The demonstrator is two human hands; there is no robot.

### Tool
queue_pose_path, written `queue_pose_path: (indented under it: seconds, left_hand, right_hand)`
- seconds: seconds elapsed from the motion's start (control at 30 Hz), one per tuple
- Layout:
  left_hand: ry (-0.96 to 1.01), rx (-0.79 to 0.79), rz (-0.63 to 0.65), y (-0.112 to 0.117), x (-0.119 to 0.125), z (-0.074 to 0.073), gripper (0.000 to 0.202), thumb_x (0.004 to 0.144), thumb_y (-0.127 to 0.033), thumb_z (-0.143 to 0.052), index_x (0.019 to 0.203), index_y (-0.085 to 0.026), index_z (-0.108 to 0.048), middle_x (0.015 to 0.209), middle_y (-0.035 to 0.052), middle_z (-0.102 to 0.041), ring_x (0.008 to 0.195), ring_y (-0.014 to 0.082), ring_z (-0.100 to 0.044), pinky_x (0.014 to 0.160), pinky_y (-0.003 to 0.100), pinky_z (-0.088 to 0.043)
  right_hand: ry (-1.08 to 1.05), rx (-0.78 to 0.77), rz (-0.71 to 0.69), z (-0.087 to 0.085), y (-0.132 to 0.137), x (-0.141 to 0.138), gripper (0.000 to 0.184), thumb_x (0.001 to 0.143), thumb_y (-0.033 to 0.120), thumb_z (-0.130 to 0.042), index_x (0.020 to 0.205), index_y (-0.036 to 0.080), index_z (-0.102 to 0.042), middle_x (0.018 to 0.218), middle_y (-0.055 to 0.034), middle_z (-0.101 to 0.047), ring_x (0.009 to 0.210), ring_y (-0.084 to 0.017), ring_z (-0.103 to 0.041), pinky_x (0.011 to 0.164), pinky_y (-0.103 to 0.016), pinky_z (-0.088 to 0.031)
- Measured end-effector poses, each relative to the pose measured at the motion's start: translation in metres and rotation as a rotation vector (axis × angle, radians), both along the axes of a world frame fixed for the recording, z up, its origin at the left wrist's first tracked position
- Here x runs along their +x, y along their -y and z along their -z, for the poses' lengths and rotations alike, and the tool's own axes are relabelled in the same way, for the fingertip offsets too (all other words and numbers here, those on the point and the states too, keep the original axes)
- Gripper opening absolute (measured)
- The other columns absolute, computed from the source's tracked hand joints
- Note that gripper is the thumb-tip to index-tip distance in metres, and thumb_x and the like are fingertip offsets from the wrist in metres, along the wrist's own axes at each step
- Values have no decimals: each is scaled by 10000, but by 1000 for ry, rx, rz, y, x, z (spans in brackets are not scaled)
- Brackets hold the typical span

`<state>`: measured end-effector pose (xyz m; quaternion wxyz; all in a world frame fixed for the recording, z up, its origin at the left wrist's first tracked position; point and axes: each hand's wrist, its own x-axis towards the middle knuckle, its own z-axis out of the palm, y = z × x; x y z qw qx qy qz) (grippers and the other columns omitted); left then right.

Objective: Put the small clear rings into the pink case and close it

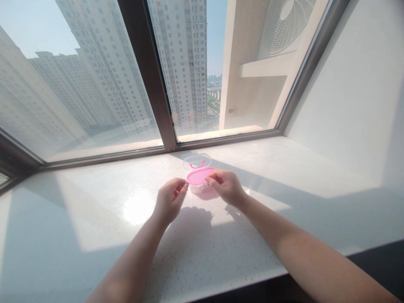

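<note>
A small oval plastic box (197, 176) with a pink rim stands on the white speckled sill near the window. Its clear lid (188, 162), which carries a pink curved handle (198, 164), is raised at the back. My left hand (172, 197) is closed in a pinch beside the box's left edge; whatever is between its fingertips is too small to name. Over the right side of the box, my right hand (227, 186) is also pinched, thumb and forefinger at the rim. What those fingertips hold, if anything, cannot be made out.
The pale stone sill (195, 252) drops off at its front edge into a dark area. Behind stands a window with a dark frame (154, 80), and a white wall (353, 92) rises on the right. Bright sun glare and shadows lie across the sill.
</note>
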<state>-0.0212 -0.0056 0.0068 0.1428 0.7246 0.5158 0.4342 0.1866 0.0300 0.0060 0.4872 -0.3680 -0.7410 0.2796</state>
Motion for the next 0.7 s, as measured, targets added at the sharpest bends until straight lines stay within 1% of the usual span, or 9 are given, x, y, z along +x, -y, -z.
queue_pose_path:
  seconds: [0.33, 0.7]
  left_hand:
    - [-3, -20, -15, 0, -1, -1, 211, 898, -321, -522, 820, -164, -640, 708, 21, -646, 592, 133, -572, 555, 247, -455]
    - [1, -1, -9, 1, 0, -2, 192, 888, -309, -529, 824, -168, -642, 694, 20, -645, 580, 133, -569, 539, 241, -455]
  right_hand:
    - [1, 10, 5, 0, 0, -1, 216, 858, 248, -560, 722, 144, -690, 683, -27, -656, 622, -145, -557, 578, -247, -418]
    - [1, 4, -1, 1, 0, -1, 203, 853, 244, -560, 745, 149, -703, 690, -25, -666, 620, -148, -565, 574, -249, -420]
